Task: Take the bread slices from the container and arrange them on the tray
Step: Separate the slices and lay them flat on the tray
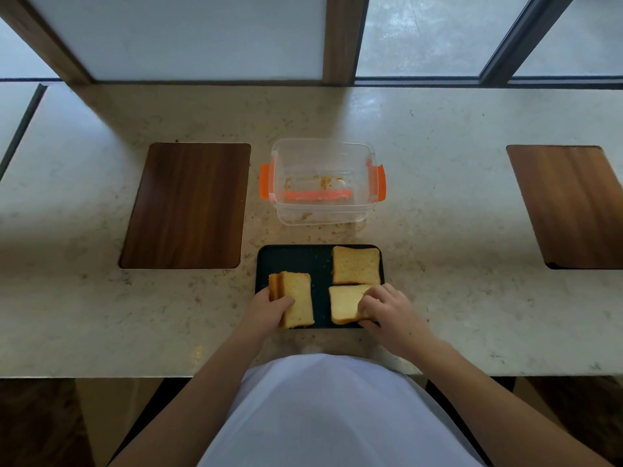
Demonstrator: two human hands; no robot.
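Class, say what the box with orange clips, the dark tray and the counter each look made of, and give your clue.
Clear box with orange clips: likely glossy plastic, since crumbs show through its walls. Dark rectangular tray: matte, perhaps plastic or coated metal; unclear. Pale speckled counter: polished stone or imitation, reflecting window light.

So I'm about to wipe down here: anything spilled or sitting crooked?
Crumbs are scattered inside the empty container, on the counter just in front of it, and on the tray. The left hand holds a small stack of slices tilted on edge, not lying flat like the far right slice.
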